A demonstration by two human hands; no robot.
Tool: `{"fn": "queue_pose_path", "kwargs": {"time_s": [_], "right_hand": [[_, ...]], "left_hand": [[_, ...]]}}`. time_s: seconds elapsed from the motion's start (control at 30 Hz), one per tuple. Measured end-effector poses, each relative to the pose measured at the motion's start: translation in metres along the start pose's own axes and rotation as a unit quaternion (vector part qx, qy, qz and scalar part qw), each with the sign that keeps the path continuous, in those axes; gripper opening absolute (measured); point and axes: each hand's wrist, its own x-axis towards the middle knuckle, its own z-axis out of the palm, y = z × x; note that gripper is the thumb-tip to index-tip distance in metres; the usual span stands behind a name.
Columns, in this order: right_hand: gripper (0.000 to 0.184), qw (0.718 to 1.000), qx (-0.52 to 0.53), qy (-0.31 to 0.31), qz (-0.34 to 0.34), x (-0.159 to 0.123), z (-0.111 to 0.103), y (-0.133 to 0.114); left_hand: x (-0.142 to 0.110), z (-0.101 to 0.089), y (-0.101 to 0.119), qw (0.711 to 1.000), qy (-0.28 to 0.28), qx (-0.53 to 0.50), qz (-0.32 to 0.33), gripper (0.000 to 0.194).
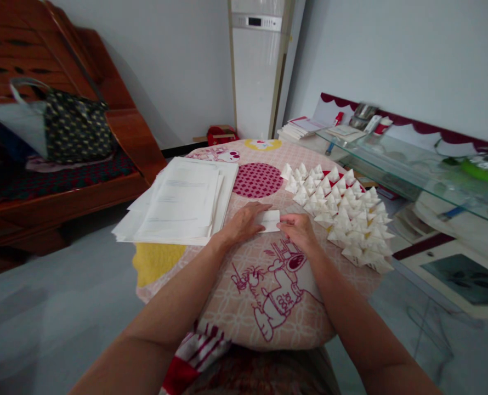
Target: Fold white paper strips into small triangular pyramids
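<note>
Head view of a person's two bare hands working paper at a rounded tabletop (223,323) spread with a pink patterned cover. The white paper slip (272,220), small and rectangular, lies between the hands, just above the dark-red cartoon figure (283,299) on the cover. The left grip (246,222) is narrow and lies over the slip's left end, fingers along the far side and thumb near the close edge; whether it pinches or merely presses cannot be told. The right grip (299,231) holds the slip's right edge between thumb and fingertips.

To the left of the hands is a stack of white sheets (182,200), loosely squared, the topmost bearing faint lines of print. To the right stand many pointed folded-paper pieces (338,211), set close together in rows. A purple-checked oval patch (258,180) of the cover shows between the stack and these pieces.

Surroundings: at right, a glass shelf (416,173) carrying papers and small containers; at left, a wooden seat (124,140) with a dark patterned bag (77,126); behind, a tall white appliance (255,77) against the wall.
</note>
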Motion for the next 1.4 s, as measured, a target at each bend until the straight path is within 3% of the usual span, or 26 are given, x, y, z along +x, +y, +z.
{"fn": "queue_pose_path", "kwargs": {"time_s": [0.2, 0.33, 0.47, 0.7, 0.97, 1.17, 1.4], "right_hand": [[0.036, 0.999, 0.05, -0.007, -0.018, -0.002, -0.001, -0.003], [0.047, 0.993, 0.101, 0.043, -0.035, -0.001, -0.005, -0.003], [0.054, 0.992, 0.097, 0.077, -0.035, 0.001, -0.007, -0.003], [0.055, 0.993, 0.091, 0.067, -0.04, -0.003, -0.005, -0.007], [0.05, 0.981, 0.138, 0.06, -0.125, -0.002, 0.0, -0.004], [0.049, 0.986, 0.103, 0.041, -0.125, 0.003, 0.0, 0.003], [0.053, 0.994, -0.046, 0.047, -0.084, 0.006, -0.004, 0.006]], "left_hand": [[0.002, -0.005, 0.008, 1.0, 0.003, -0.01, -0.013, 0.037], [0.001, -0.01, 0.011, 0.998, 0.032, -0.044, 0.012, 0.022], [0.001, -0.012, 0.012, 0.995, 0.044, -0.078, 0.044, 0.026], [0.001, -0.013, 0.012, 0.993, 0.039, -0.098, 0.047, 0.032], [0.0, -0.011, 0.004, 0.992, 0.046, -0.095, 0.065, 0.036], [-0.001, -0.014, 0.001, 0.995, 0.008, -0.088, 0.053, 0.038], [-0.005, -0.018, -0.001, 0.994, -0.073, -0.051, 0.063, 0.028]]}}
